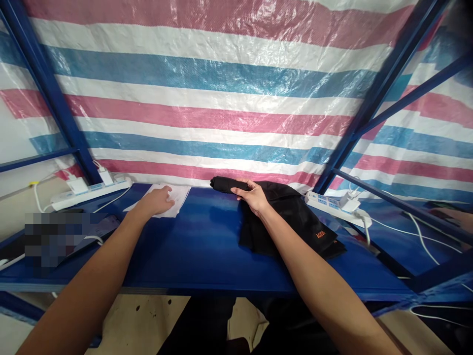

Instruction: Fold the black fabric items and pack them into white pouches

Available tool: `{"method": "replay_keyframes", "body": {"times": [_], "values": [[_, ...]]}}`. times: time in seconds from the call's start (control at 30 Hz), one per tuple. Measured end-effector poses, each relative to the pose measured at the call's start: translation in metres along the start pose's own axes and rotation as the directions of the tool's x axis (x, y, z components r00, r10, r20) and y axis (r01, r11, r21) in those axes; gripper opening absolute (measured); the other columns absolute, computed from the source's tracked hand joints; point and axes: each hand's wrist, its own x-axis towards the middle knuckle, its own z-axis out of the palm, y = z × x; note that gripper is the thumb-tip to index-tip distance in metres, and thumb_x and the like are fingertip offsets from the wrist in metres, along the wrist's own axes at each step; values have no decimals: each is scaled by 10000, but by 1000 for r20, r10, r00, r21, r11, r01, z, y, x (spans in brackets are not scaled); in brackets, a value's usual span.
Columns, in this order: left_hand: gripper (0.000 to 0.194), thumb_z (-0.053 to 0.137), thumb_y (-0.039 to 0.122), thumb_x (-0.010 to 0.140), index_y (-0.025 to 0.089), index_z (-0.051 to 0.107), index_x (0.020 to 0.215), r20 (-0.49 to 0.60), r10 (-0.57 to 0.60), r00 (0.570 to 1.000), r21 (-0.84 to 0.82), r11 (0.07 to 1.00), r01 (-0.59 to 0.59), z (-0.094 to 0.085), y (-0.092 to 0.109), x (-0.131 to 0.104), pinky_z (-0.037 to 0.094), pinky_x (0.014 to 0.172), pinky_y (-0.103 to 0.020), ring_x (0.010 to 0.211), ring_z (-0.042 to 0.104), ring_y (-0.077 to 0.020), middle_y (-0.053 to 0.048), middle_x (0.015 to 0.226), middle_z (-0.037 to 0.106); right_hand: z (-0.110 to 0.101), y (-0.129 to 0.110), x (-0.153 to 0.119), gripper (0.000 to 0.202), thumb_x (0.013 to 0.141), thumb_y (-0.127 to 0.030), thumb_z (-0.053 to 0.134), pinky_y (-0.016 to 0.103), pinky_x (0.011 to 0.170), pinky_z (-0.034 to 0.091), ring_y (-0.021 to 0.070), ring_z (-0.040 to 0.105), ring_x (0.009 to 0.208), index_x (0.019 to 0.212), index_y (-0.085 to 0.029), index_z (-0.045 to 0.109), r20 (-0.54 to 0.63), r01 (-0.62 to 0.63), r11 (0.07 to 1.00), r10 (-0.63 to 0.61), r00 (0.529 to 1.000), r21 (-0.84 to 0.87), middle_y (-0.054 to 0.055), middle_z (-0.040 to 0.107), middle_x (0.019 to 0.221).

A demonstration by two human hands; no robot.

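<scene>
My right hand (253, 196) grips a rolled black cloth bundle (226, 184) near the back of the blue table, thumb in front and fingers over it. Under and beside that wrist lies a loose pile of black fabric (295, 212), thin and folded, with small orange lettering at its right corner. Farther left, my left hand (158, 199) rests on white sheets (180, 198), its thumb and fingers apart. Whether the sheets are paper or thin plastic I cannot tell.
Power strips with chargers stand at the left (92, 191) and right (332, 206), trailing white cables. A blurred-out dark object (55, 241) lies at the table's left. Blue metal posts (347, 138) and a striped tarp (207, 108) bound the blue tabletop (195, 256).
</scene>
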Motion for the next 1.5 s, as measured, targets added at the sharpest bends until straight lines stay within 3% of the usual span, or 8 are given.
{"method": "replay_keyframes", "body": {"times": [0.2,0.37,0.7,0.83,1.0,1.2,1.33,1.5], "values": [[539,523,290,949,213,623,1472,-149,1,989,27,1000,3,-4,-3,-4,557,986,-413,1147,745,-339,-119,1221,807,1,0,0,667,600,-392,1058,265,579,590,114,648,618,1180,-187,802,7,-11,999,10,1000,36,18,775,895],[426,420,182,1005,244,755,1261,-388,73,919,23,997,-69,-10,0,-8,527,1111,-455,1255,700,-333,-93,1379,736,3,-4,-3,635,606,-359,1062,241,584,596,103,660,633,1162,-189,807,13,-27,998,26,1000,59,19,779,930],[729,703,271,933,216,422,1604,-606,313,731,-26,911,-412,4,36,-9,538,1167,-523,1440,583,-391,-172,1649,426,40,-33,-31,669,664,-360,1044,262,669,643,101,686,636,1267,-258,774,206,-119,964,70,976,236,-18,750,909],[803,681,158,909,262,396,1652,-603,387,698,-72,844,-531,15,59,-16,582,1115,-504,1364,652,-364,-150,1668,435,60,-37,-44,555,774,-415,976,352,742,671,172,738,723,1270,-268,776,193,102,994,-105,976,25,14,785,959],[918,515,-8,852,294,350,1703,-561,416,716,-136,806,-576,20,71,-23,647,992,-449,1330,675,-331,-120,1718,422,59,-42,-51,341,980,-236,787,507,1149,588,304,677,1337,1313,-304,771,275,612,614,-558,783,-498,93,695,1429],[887,455,-7,875,246,353,1719,-532,535,656,-108,725,-680,21,84,-30,487,1259,-503,1556,483,-319,-113,1719,437,54,-47,-57,471,1036,-88,618,519,1054,656,335,553,1461,1439,-321,693,664,770,149,-422,617,-621,118,585,1580],[839,520,117,969,300,284,1753,-444,624,643,-142,659,-738,14,89,-43,438,1297,-508,1588,447,-314,-92,1748,416,55,-44,-56,528,1015,-78,637,509,1086,641,327,544,1465,1493,-304,639,755,845,155,-387,529,-512,113,603,1560],[1167,852,546,864,370,149,1780,-426,599,678,-177,680,-712,-1,70,-45,377,1319,-569,1658,310,-390,-80,1820,286,51,-43,-52,618,1007,-98,673,562,1202,549,324,570,1470,1570,-311,533,630,797,320,-490,602,-513,122,590,1578]]}}
